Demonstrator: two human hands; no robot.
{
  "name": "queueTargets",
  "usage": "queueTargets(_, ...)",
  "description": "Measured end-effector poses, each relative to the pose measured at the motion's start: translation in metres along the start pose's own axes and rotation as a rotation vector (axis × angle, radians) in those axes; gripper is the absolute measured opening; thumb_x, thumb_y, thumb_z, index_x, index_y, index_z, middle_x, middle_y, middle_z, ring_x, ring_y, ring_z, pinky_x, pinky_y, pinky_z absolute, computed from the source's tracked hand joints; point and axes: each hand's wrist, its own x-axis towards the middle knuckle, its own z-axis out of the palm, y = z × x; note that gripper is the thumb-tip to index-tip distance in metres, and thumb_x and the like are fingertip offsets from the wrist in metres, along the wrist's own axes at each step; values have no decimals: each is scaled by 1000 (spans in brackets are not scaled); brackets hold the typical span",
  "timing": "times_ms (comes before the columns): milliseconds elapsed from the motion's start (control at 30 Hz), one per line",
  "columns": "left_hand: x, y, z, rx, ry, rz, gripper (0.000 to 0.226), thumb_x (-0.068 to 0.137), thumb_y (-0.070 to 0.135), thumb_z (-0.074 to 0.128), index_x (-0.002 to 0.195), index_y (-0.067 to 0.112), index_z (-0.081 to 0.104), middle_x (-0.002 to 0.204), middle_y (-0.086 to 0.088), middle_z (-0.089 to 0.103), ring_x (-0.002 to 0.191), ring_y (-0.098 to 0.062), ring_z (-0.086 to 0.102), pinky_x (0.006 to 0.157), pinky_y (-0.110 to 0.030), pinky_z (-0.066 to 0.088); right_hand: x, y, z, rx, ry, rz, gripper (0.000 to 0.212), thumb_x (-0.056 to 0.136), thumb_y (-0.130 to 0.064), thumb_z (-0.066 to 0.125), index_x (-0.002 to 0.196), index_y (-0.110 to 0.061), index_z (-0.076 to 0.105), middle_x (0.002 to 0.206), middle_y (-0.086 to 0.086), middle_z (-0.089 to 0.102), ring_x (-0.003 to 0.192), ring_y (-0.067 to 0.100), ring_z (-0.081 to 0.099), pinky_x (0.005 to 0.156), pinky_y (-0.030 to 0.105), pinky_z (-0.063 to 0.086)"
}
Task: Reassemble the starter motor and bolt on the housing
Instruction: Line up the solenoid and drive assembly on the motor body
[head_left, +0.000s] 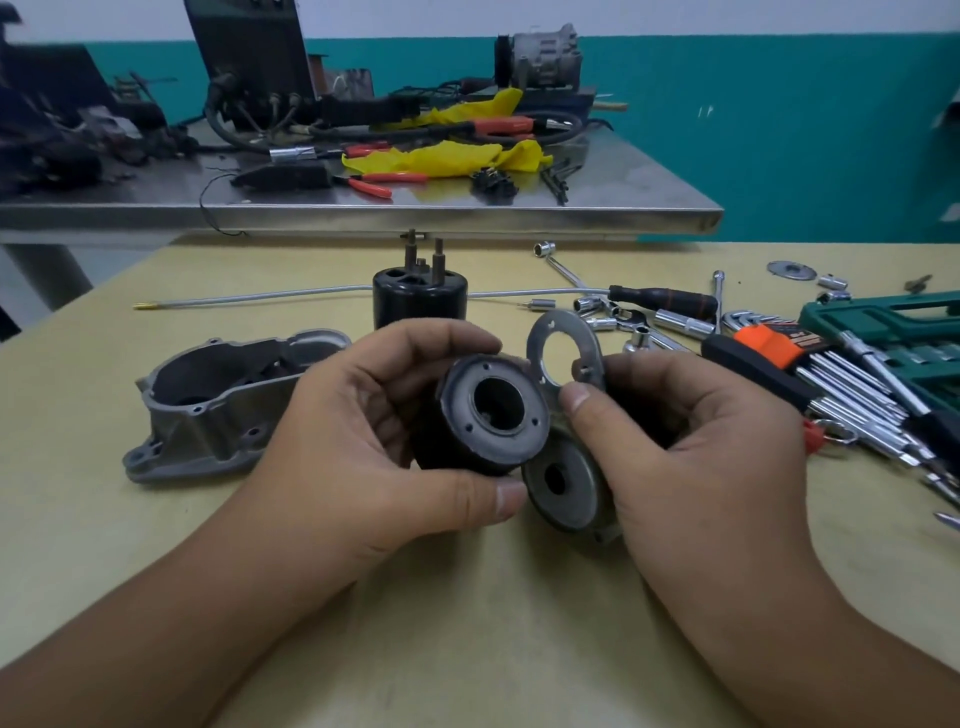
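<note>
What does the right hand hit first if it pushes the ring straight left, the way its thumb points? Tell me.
Most likely the black cylindrical part held in the left hand. The right hand pinches the metal ring just beside that part's open face; depth is hard to judge.

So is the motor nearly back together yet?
Not yet. Nothing looks joined. The left hand holds a black round part, and the right hand pinches a thin metal ring plate beside it. The grey housing lies open on the table, no bolts in. Another black cylinder stands apart behind. The sockets lie unused.
</note>
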Motion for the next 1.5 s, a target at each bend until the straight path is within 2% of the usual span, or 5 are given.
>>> queueTargets(600, 3, -1, -3, 238, 96, 238, 68, 56, 5, 91, 117, 9, 63, 119, -4, 74, 114, -21, 71, 95, -35, 59, -15, -5, 3, 135, -126, 4, 8, 76, -20, 73, 83, -20, 75, 80, -7, 77, 69, 10, 73, 62, 26, 60)
queueTargets(1000, -1, 13, 1, 624, 50, 343, 47, 78, 53, 78, 119, 60, 57, 120, 16, 67, 105, -12, 70, 79, -47, 63, -16, -6, 3, 130, -153, -52, 13, 81, -11, 73, 86, -21, 79, 84, -12, 78, 78, 7, 75, 66, 22, 60)
queueTargets(1133, -3, 12, 2, 759, 31, 381, 47, 77, 56, 73, 120, 48, 54, 120, 9, 64, 112, -32, 68, 87, -63, 56, -16, -8, 2, 124, -178, -62, 22, 87, 1, 75, 88, -20, 79, 88, -12, 78, 84, 7, 75, 69, 20, 59)
queueTargets(1267, -4, 13, -1, 684, 38, 364, 54, 75, 56, 76, 123, 65, 53, 125, 20, 65, 117, -13, 66, 92, -50, 59, -20, -11, 3, 28, -168, -190, 20, 84, -7, 69, 89, -23, 79, 96, -14, 75, 95, 12, 73, 74, 34, 60)
queueTargets(1500, -1, 8, -9, 428, 68, 346, 74, 70, 38, 88, 135, 19, 57, 129, -1, 70, 124, -28, 65, 101, -45, 55, -23, -15, 1, -178, -207, -378, 14, 80, -12, 70, 90, -14, 79, 103, -12, 72, 98, 13, 69, 75, 29, 55)
